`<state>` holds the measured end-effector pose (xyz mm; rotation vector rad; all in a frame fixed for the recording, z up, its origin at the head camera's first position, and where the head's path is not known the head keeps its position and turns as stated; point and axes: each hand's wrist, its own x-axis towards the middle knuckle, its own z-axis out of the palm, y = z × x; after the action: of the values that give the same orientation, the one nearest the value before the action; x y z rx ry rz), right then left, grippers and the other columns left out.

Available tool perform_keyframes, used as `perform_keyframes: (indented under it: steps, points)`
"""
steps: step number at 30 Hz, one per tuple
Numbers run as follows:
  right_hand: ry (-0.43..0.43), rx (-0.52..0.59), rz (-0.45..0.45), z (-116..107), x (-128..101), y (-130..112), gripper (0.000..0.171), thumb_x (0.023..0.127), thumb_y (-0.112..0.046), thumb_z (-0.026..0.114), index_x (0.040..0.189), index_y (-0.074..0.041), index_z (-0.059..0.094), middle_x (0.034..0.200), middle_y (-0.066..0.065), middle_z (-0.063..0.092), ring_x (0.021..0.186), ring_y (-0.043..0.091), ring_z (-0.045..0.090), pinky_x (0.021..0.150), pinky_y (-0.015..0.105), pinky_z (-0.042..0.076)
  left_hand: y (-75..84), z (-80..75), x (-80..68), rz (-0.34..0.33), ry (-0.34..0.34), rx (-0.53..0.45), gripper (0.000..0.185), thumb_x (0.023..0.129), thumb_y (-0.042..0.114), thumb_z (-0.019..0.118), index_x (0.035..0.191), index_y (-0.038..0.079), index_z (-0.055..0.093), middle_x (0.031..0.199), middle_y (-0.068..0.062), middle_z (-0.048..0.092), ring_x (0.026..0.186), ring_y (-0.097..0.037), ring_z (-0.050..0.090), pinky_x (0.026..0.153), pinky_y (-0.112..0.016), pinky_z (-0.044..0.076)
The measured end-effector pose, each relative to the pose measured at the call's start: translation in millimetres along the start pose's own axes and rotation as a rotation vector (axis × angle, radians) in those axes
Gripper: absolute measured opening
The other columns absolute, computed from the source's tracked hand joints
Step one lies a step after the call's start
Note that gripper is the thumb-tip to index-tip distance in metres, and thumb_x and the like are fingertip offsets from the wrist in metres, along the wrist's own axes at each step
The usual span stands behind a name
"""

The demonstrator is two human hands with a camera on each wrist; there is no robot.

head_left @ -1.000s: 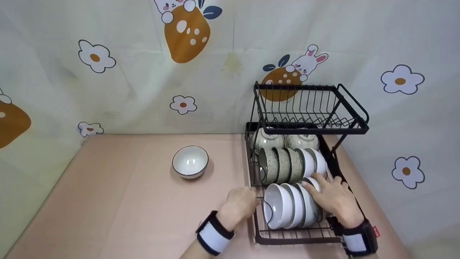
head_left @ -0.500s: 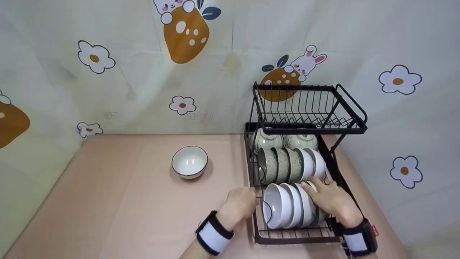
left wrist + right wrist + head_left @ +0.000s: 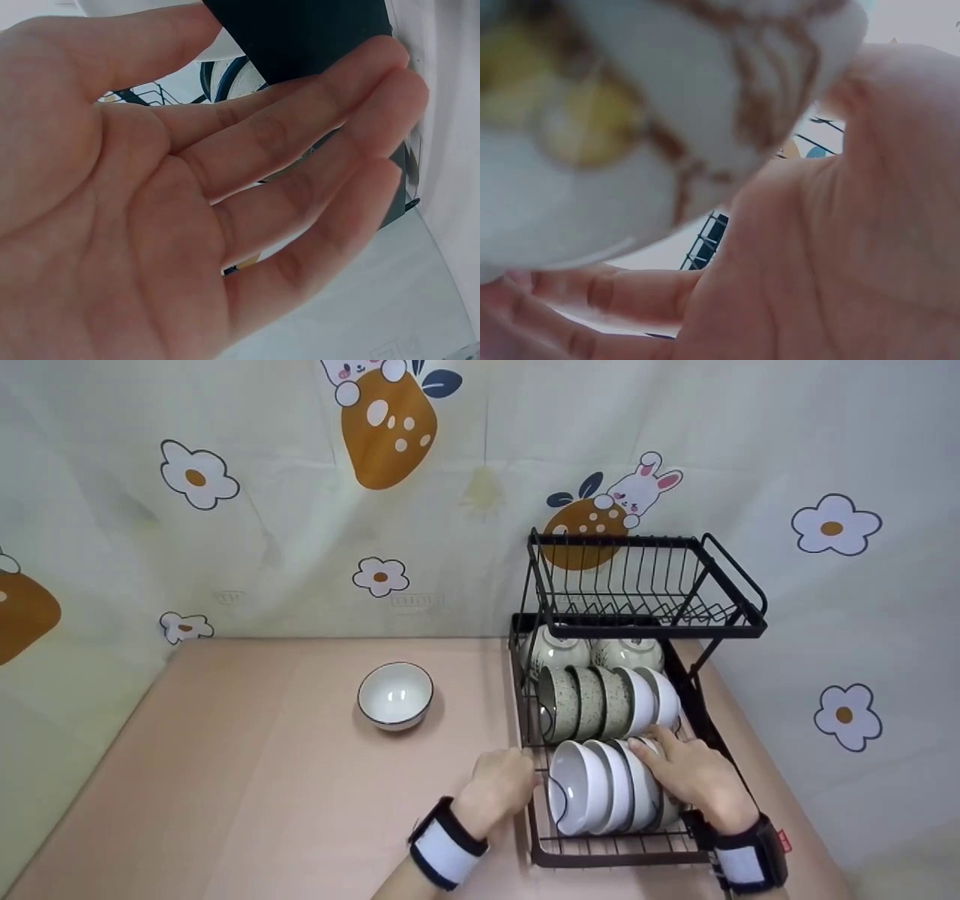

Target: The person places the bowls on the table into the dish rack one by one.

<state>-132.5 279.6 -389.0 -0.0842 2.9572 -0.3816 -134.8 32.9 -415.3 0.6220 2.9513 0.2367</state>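
Observation:
At the front right of the black dish rack [image 3: 592, 860], my right hand [image 3: 694, 772] holds the last bowl [image 3: 664, 806] of the front row. Its thumb lies at the upper rim, and other fingers pass out of sight behind it. Close up in the right wrist view, that bowl [image 3: 705, 127] is white with blurred brown and yellow decoration. My left hand [image 3: 504, 780] grips the rack's left side rail. Seen from the left wrist, its fingers lie against the dark rail [image 3: 315, 30], thumb at the rail's edge. Several white bowls [image 3: 600, 787] stand on edge left of the held one.
Behind the front row stand speckled grey-green bowls [image 3: 589, 701] and white bowls [image 3: 660, 697]. Two patterned bowls [image 3: 559, 649] sit upside down at the rack's back, under an upper wire tier [image 3: 645, 604]. A single dark-rimmed white bowl [image 3: 396, 697] is on the pink tabletop [image 3: 300, 780].
The right hand and its bowl have shifted slightly down into the front row, the bowl settling closer beside the others. The left hand stays at the rail.

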Motion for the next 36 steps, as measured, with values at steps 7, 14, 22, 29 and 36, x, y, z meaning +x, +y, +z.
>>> perform_keyframes:
  steps: [7, 14, 22, 29, 36]
  points:
    - [0.156, 0.054, -0.038, -2, 2, 1, 0.057, 0.096, -0.05, 0.044, 0.125, -0.002, 0.053, 0.113, 0.037, 0.059, 0.101, 0.054, 0.057, 0.077, 0.062, 0.048, 0.4, -1.0, -0.6, -0.003, -0.015, -0.005, 0.03, 0.089, 0.033, 0.062, 0.099, 0.005, 0.065, 0.092, -0.008, 0.068, 0.078, -0.023, 0.066, 0.065, -0.031, 0.056]
    - [0.436, 0.06, -0.059, -6, 2, -1, 0.029, 0.089, -0.027, 0.064, 0.105, -0.003, 0.063, 0.082, 0.018, 0.066, 0.065, 0.032, 0.061, 0.054, 0.043, 0.047, 3.0, -2.6, 0.8, -0.023, -0.046, 0.003, 0.032, 0.089, 0.036, 0.062, 0.101, 0.007, 0.064, 0.093, -0.007, 0.068, 0.08, -0.022, 0.066, 0.066, -0.031, 0.056]
    - [0.486, 0.073, -0.042, -9, 3, -5, 0.015, 0.089, -0.025, 0.063, 0.087, -0.01, 0.065, 0.066, 0.004, 0.065, 0.05, 0.014, 0.051, 0.045, 0.028, 0.038, -14.6, -7.8, 3.8, -0.001, 0.045, 0.009, 0.029, 0.088, 0.029, 0.064, 0.103, 0.005, 0.064, 0.088, -0.01, 0.068, 0.077, -0.023, 0.064, 0.065, -0.032, 0.055]
    - [0.494, 0.076, -0.046, -8, 3, -5, 0.015, 0.089, -0.025, 0.063, 0.088, -0.01, 0.065, 0.065, 0.004, 0.064, 0.049, 0.015, 0.051, 0.044, 0.028, 0.038, -59.1, -8.1, 19.3, -0.097, 0.438, 0.189, 0.029, 0.08, 0.013, 0.071, 0.105, 0.003, 0.06, 0.092, -0.011, 0.066, 0.085, -0.025, 0.063, 0.072, -0.033, 0.056]
    - [0.494, 0.075, -0.05, -6, 4, -4, 0.014, 0.089, -0.023, 0.063, 0.088, -0.01, 0.066, 0.066, 0.005, 0.065, 0.049, 0.015, 0.051, 0.043, 0.029, 0.037, -97.5, -0.7, 27.3, -0.257, 0.518, 0.122, 0.027, 0.074, -0.001, 0.069, 0.1, -0.001, 0.059, 0.092, -0.015, 0.067, 0.085, -0.03, 0.063, 0.072, -0.039, 0.054]
